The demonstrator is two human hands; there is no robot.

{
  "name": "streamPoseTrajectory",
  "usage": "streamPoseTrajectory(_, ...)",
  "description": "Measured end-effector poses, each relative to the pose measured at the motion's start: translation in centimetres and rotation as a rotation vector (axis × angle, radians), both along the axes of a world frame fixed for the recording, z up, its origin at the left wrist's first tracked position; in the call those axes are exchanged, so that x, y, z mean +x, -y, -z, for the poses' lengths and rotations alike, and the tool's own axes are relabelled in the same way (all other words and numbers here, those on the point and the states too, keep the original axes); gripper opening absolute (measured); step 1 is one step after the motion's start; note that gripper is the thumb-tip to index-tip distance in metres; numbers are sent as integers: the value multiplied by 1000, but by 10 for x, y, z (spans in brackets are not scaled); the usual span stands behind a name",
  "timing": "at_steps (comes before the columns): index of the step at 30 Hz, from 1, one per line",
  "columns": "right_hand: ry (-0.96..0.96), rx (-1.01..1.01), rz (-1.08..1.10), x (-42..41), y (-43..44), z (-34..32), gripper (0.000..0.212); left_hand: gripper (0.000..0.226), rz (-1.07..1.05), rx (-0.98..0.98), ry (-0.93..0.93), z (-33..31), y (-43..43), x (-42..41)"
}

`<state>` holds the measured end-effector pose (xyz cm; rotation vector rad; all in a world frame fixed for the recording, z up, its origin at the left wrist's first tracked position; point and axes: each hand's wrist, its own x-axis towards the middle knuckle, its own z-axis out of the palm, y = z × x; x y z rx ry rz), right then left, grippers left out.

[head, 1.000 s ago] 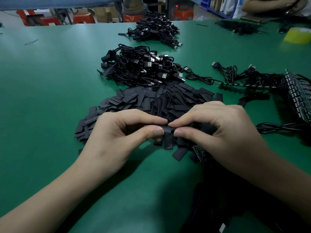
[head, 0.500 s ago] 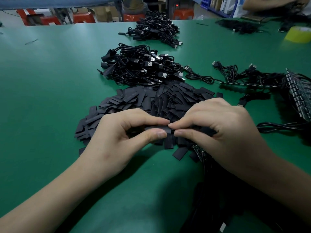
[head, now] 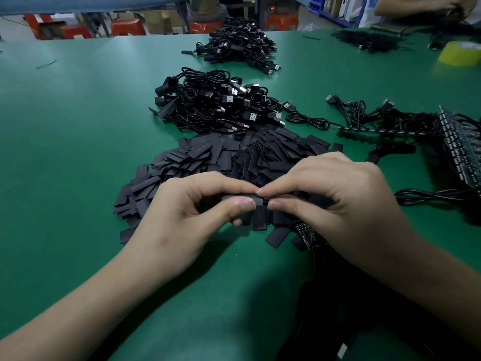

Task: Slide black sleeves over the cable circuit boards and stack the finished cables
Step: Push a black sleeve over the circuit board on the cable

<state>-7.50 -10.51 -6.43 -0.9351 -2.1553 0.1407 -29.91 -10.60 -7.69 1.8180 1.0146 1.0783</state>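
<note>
While my left grip (head: 187, 212) pinches a black sleeve (head: 243, 198) between thumb and forefinger, my right grip (head: 338, 204) pinches the cable end (head: 265, 201) meeting it, fingers curled, both over the near edge of the loose sleeve pile (head: 234, 157) on the green surface (head: 78, 126), with stacked cables (head: 216, 105) farther off.

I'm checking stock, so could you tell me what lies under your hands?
A sleeve heap lies on the table, with a board edge under the right hand. It and the left hand pinch one sleeve; its inside is hidden.
</note>
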Motion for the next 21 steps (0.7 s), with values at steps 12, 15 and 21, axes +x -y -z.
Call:
streamPoseTrajectory(12, 13, -2, -24, 1, -2, 0, 7, 13, 15, 13, -73, -2, 1, 1)
streamPoseTrajectory(15, 31, 11, -27, 2, -2, 1, 7, 14, 29, -27, -45, -2, 1, 0)
streamPoseTrajectory(21, -3, -8, -46, 1, -1, 0, 6, 15, 38, -56, -23, -3, 2, 0)
